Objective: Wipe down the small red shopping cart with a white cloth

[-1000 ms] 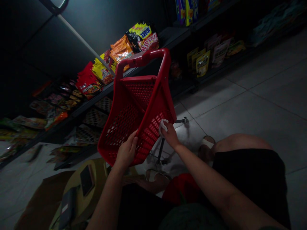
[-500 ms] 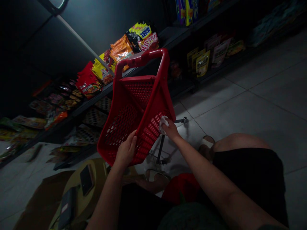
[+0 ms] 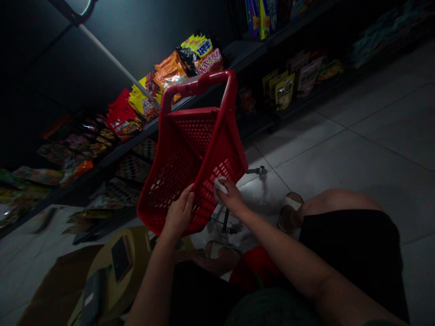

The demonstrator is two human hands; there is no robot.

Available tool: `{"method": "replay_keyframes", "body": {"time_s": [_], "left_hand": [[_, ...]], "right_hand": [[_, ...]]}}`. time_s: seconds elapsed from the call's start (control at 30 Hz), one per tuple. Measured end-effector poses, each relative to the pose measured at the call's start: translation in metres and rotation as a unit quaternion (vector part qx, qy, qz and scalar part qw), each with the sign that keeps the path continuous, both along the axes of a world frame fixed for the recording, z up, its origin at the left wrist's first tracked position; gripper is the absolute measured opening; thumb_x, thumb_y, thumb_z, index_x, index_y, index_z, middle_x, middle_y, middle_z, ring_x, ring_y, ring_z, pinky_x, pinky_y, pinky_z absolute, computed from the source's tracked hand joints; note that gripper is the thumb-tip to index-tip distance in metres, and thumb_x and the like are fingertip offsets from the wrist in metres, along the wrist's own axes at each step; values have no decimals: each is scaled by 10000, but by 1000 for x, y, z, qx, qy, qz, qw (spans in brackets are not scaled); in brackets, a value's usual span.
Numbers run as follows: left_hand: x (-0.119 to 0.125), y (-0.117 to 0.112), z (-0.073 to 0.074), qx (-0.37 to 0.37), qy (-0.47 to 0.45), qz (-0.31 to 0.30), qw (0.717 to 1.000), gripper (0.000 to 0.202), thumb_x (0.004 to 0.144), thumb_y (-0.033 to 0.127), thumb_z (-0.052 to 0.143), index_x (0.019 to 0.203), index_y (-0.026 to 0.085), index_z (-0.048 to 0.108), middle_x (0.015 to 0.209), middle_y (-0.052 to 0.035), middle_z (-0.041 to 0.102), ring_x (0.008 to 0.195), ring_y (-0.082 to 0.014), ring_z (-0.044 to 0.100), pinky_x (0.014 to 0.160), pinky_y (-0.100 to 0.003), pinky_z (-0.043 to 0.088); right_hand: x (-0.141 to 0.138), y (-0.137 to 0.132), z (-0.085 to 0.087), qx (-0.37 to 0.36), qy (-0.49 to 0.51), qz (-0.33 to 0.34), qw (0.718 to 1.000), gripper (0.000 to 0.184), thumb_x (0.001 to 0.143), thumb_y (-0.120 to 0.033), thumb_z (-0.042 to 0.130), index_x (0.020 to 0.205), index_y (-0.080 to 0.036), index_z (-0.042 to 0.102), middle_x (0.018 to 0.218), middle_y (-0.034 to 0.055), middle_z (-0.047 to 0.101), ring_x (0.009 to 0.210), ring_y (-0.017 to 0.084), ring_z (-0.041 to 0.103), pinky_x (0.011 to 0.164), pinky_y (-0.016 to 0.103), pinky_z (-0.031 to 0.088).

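A red plastic shopping cart (image 3: 232, 131) with perforated basket walls stands tilted in front of me. My left hand (image 3: 179, 212) grips the near rim of its basket, the thumb on the outer side. A crumpled white cloth or tissue (image 3: 219, 188) is pinched in my right hand (image 3: 231, 197), pressed against the slotted outer side of the basket. Below the basket, the cart's thin legs and casters (image 3: 261, 170) show on the floor.
Dark shelves with colourful snack packets (image 3: 124, 118) run along the back. A pole (image 3: 115, 63) slants behind the cart. At lower left, a phone (image 3: 120, 258) and a dark device (image 3: 93, 294) lie on a yellowish stool (image 3: 136, 267), beside brown cardboard (image 3: 47, 294).
My right hand has slid left and slightly down along the basket's side with the white cloth or tissue. The left hand keeps its place on the rim.
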State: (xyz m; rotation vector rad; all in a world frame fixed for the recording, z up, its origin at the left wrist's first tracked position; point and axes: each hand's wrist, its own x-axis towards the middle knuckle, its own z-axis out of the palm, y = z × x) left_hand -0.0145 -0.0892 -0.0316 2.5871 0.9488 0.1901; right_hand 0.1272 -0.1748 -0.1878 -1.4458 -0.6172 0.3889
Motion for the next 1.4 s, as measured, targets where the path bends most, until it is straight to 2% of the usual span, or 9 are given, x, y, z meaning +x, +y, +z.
{"method": "replay_keyframes", "body": {"time_s": [0.1,0.2,0.4,0.6,0.87,1.1,1.2,1.3,1.4], "left_hand": [[1,-2,0,-2,-4,-2,1000,531,992,497,312,1398,228,523,1287,-78,675,1156,-254,646,991,-390,488],[4,-4,1,-1,-2,-2,1000,539,992,504,309,1403,225,519,1288,-81,673,1173,-259,636,996,-394,484],[9,-8,1,-5,3,2,1000,543,998,490,297,1420,214,497,1269,-89,682,1166,-263,640,994,-398,481],[9,-7,2,-28,-14,-1,1000,538,994,504,309,1409,226,506,1316,-75,657,1199,-250,621,1039,-400,453],[10,-6,-1,-40,-33,-2,999,541,992,504,323,1409,213,506,1351,-84,631,1269,-249,570,1091,-418,415],[15,-11,-1,-41,-46,-4,998,528,998,488,319,1406,212,509,1375,-83,612,1296,-248,546,1116,-428,390],[14,-9,-3,-49,-56,-9,997,525,994,492,326,1402,219,514,1381,-75,607,1296,-242,545,1121,-423,386],[14,-7,-4,-74,-74,-8,994,535,989,505,334,1393,209,520,1390,-75,599,1300,-229,540,1127,-402,384],[14,-9,-2,-102,-104,-19,989,553,991,519,324,1384,187,528,1416,-79,576,1330,-211,508,1145,-378,365]], "right_hand": [[26,0,6,-17,51,-55,997,368,803,-290,559,1154,-229,650,1110,48,659,1042,217,604,981,392,464],[32,1,11,-14,24,-81,996,408,823,-307,556,1209,-204,639,1146,82,638,1089,234,590,1013,404,445],[-9,-4,9,7,-52,-61,997,473,886,-313,544,1345,-199,548,1267,119,569,1214,241,522,1071,415,411],[14,-14,18,-50,-130,-11,990,389,849,-260,603,1236,-255,642,1198,73,603,1115,220,584,983,356,489],[17,-24,37,-139,-175,55,973,465,841,-291,647,1305,-311,609,1291,75,575,1103,261,610,908,360,525],[17,-11,37,-26,-39,3,999,346,828,-240,583,1165,-218,661,1131,58,668,1074,219,616,982,366,488],[-1,-12,36,-9,-51,-11,999,421,822,-231,587,1242,-231,628,1212,68,629,1149,217,582,1036,366,451],[-26,-21,36,-18,-93,41,995,506,816,-230,624,1319,-260,582,1273,78,573,1162,222,572,1030,364,457],[-27,-25,37,-10,-124,95,988,531,796,-222,661,1318,-279,582,1272,68,558,1131,222,580,1005,367,473]]}}
